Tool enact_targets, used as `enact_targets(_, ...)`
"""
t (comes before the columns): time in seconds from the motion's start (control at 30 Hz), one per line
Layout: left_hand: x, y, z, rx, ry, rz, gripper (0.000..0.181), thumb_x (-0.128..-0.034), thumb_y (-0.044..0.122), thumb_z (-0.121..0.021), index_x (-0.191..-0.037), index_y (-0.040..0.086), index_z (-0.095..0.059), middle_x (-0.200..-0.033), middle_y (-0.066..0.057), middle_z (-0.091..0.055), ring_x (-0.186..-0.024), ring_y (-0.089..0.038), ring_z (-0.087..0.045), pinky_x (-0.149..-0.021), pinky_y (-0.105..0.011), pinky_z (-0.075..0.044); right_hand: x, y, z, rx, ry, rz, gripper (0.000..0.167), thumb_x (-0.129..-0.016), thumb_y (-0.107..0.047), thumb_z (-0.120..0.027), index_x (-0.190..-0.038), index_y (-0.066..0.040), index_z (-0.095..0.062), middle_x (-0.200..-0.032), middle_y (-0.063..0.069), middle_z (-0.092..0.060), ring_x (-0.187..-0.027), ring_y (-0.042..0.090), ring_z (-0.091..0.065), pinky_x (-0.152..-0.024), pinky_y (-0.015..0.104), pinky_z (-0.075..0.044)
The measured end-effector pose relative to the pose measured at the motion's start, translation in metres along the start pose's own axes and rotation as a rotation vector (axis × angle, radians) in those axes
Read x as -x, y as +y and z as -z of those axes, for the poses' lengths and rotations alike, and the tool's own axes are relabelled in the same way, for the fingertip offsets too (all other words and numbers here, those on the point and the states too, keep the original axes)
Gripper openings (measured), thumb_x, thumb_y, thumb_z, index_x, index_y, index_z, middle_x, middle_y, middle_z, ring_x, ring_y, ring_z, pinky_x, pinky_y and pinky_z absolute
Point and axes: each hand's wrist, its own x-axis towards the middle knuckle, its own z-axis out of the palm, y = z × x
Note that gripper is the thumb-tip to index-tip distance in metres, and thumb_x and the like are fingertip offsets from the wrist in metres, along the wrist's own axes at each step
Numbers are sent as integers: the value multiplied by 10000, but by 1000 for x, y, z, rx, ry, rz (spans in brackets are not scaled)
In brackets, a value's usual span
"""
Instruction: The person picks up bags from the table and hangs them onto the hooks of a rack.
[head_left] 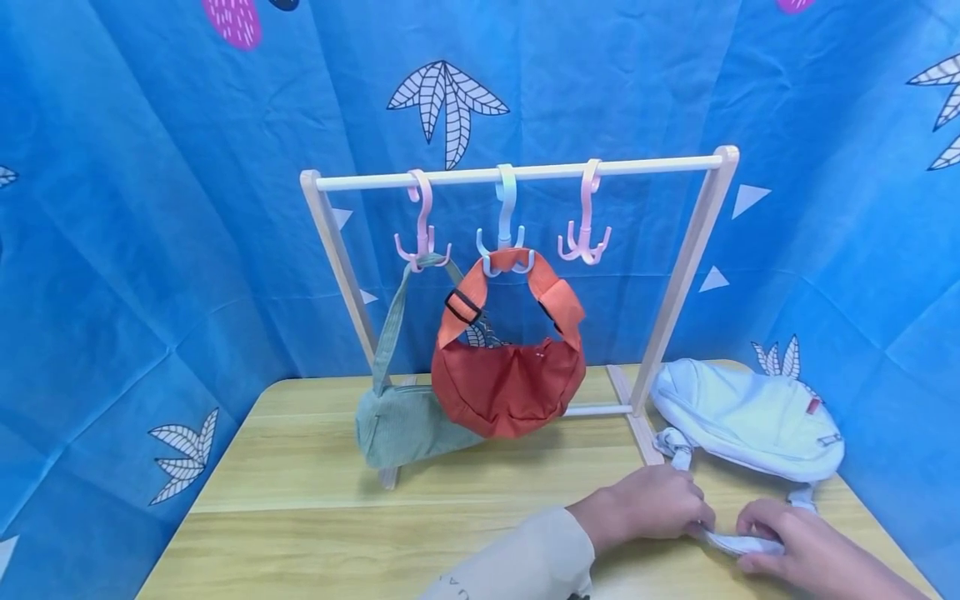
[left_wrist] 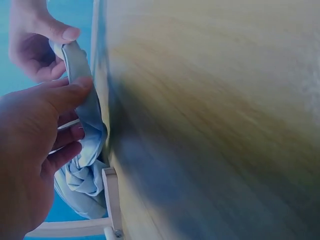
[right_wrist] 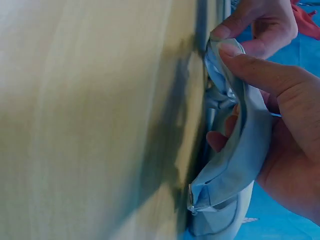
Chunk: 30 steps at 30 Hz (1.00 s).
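Note:
A pale blue bag point(head_left: 750, 412) lies on the table's right side, its strap point(head_left: 742, 544) drawn toward the front. My left hand point(head_left: 660, 504) pinches that strap between thumb and fingers. A short way to the right, my right hand point(head_left: 795, 542) grips the same strap, thumb on its edge in the right wrist view. Knotted cloth point(left_wrist: 85, 180) shows near the strap's end by the rack foot. On the rack hang a red shoulder bag point(head_left: 510, 387) with an orange strap, from the blue hook point(head_left: 506, 208), and a green bag point(head_left: 412, 425), from the left pink hook point(head_left: 422, 217).
A rack with a white bar point(head_left: 645, 167) and wooden posts point(head_left: 686, 275) stands at the back of the wooden table point(head_left: 300, 517). Another pink hook point(head_left: 587, 217) hangs on the bar with no bag. Blue patterned cloth point(head_left: 187, 208) surrounds the table.

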Motion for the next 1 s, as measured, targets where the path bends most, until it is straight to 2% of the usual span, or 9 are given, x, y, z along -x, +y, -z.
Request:
enact_targets(0.13,3,-4,5,98,26,-4,190,-1026,420,-637,-1180,426,-747,-1089,283,-731,-995,94,-629,-883,-64,-461,2,-1,5,44,94,72,247,-858,-310,-836,-987,-228,-642,-825,-231,-545,-704,-107,-417,-573,206,-373)
enact_targets(0.3,7,-10,13,185,61,18,196,-1040,402,-623,-1180,384,-758,-1109,290,-731,-1020,118,-634,-924,-28,-434,-1,-3,5,182,363,272,351,-728,-210,-926,-943,-318,-670,-879,-249,-594,-778,-121,-461,-612,145,-402)
enact_targets(0.37,8,-11,14,201,76,37,195,-1039,406,-622,-1173,377,-762,-1085,293,-730,-993,134,-638,-907,-20,-435,-3,-3,5,217,473,355,351,-704,-225,-936,-934,-338,-696,-873,-236,-612,-794,-104,-492,-652,100,-403)
enact_targets(0.47,9,-11,17,240,110,69,189,-1034,412,-628,-1147,359,-770,-1016,285,-728,-909,159,-631,-851,-14,-444,-6,-5,9,232,587,460,153,-835,-359,-845,-937,-306,-745,-866,-202,-642,-822,-83,-534,-722,42,-406)
enact_targets(0.5,9,-10,18,248,123,80,185,-1033,411,-629,-1138,356,-771,-997,283,-726,-889,166,-627,-835,-12,-445,-7,-6,10,237,611,483,138,-892,-419,-779,-936,-289,-759,-861,-183,-653,-835,-79,-543,-737,39,-414)
enact_targets(0.6,10,-10,22,267,155,109,184,-1034,416,-626,-1119,345,-772,-966,275,-721,-854,173,-614,-809,-6,-445,-10,-9,16,282,661,521,402,-1022,-547,-524,-927,-254,-781,-866,-174,-672,-860,-88,-552,-759,42,-435)
enact_targets(0.63,10,-10,24,269,162,116,187,-1037,416,-620,-1120,342,-770,-968,273,-720,-858,173,-612,-808,-5,-444,-11,-10,18,299,674,525,437,-1041,-545,-487,-928,-245,-783,-874,-175,-680,-870,-91,-555,-767,44,-441)
enact_targets(0.83,13,-12,31,294,238,113,221,-1062,387,-581,-1164,280,-746,-1007,230,-707,-860,147,-569,-813,3,-418,-14,-15,27,362,735,556,571,-1106,-468,-367,-951,-114,-787,-891,-64,-722,-942,-95,-555,-814,34,-454)
enact_targets(1.0,15,-13,37,332,340,108,219,-1057,361,-600,-1153,230,-747,-1035,181,-731,-869,125,-578,-813,14,-411,-14,-22,34,462,757,508,681,-1125,-455,-266,-978,-18,-767,-878,-7,-717,-923,-52,-531,-812,20,-437)
